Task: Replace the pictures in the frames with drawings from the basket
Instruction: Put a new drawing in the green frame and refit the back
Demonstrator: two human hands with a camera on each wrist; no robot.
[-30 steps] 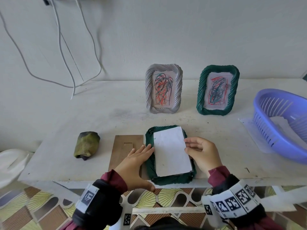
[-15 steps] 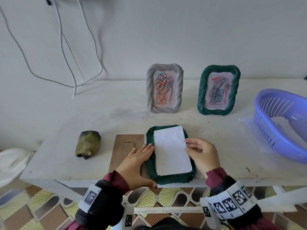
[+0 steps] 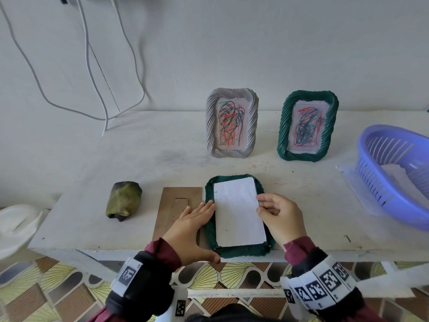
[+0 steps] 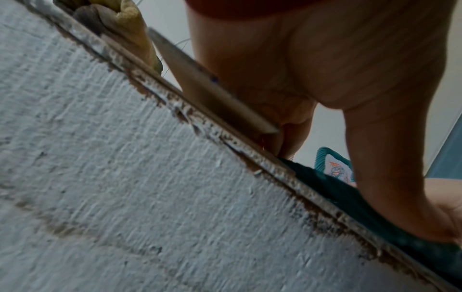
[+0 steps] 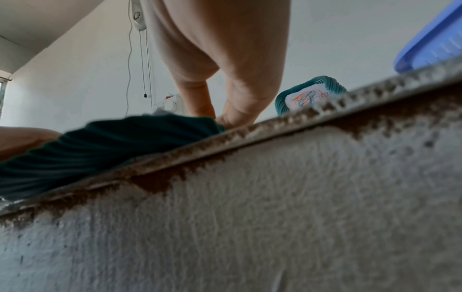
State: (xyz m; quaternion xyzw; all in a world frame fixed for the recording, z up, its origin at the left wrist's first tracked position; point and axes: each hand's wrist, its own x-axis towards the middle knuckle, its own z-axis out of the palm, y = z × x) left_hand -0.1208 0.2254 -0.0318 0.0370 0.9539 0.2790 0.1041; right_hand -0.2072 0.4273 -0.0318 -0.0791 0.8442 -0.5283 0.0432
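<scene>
Table (image 3: 144,159): dark green frame (image 3: 241,252) lies face-down at the near edge, white sheet (image 3: 238,212) on its back. Left hand (image 3: 190,226) flat, fingers straight, pressing the frame's left rim. Right hand (image 3: 282,217) curled, fingertips pinching the sheet's right edge. Basket (image 3: 394,182) cut off at right; its contents unclear.
</scene>
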